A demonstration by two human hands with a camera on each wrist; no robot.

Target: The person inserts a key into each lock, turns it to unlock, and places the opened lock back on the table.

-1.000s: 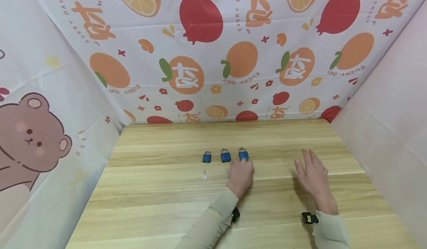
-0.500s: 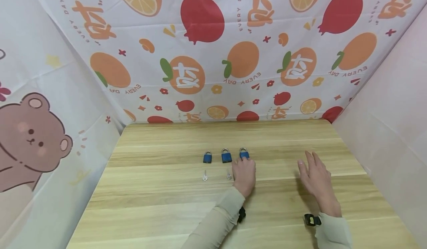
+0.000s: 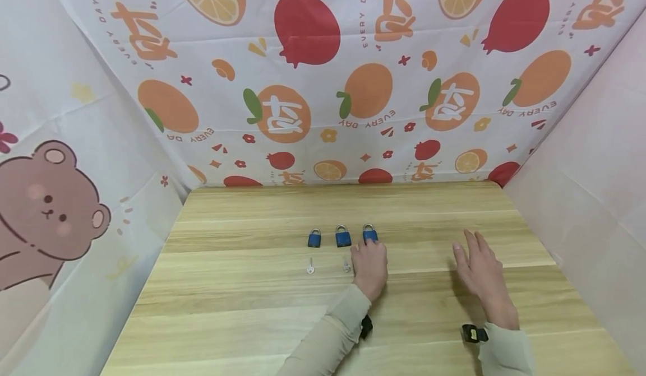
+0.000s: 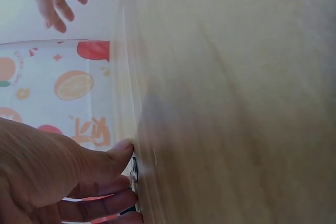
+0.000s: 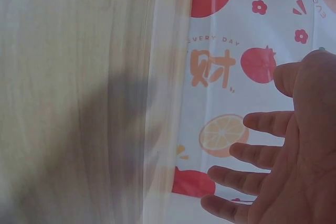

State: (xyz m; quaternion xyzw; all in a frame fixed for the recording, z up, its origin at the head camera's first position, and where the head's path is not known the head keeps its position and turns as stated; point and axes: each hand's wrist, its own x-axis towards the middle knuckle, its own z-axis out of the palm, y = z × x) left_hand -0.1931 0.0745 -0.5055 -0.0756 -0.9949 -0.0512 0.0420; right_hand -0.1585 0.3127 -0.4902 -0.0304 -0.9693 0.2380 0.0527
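Note:
Three blue padlocks stand in a row on the table: a left one (image 3: pixel 314 238), a middle one (image 3: pixel 343 236) and a right one (image 3: pixel 370 232). Below the first two lie small silver keys, the left key (image 3: pixel 310 266) and the middle key (image 3: pixel 346 265). My left hand (image 3: pixel 370 267) is low at the table just in front of the right padlock, overlapping its lower edge. In the left wrist view, its thumb and fingertips close about a small silver key (image 4: pixel 134 170) at the tabletop. My right hand (image 3: pixel 481 272) hovers at the right, fingers extended, holding nothing.
The wooden table (image 3: pixel 227 297) has a fruit-print cloth (image 3: pixel 313 112) behind it and white cloth walls at both sides; the left cloth (image 3: pixel 116 253) carries a bear print. A black strap device (image 3: pixel 474 334) is on the right wrist.
The head view has shifted slightly. My left hand stays by the right padlock, its position nearly the same, a touch farther from the middle key. My right hand has drifted slightly right, still holding nothing.

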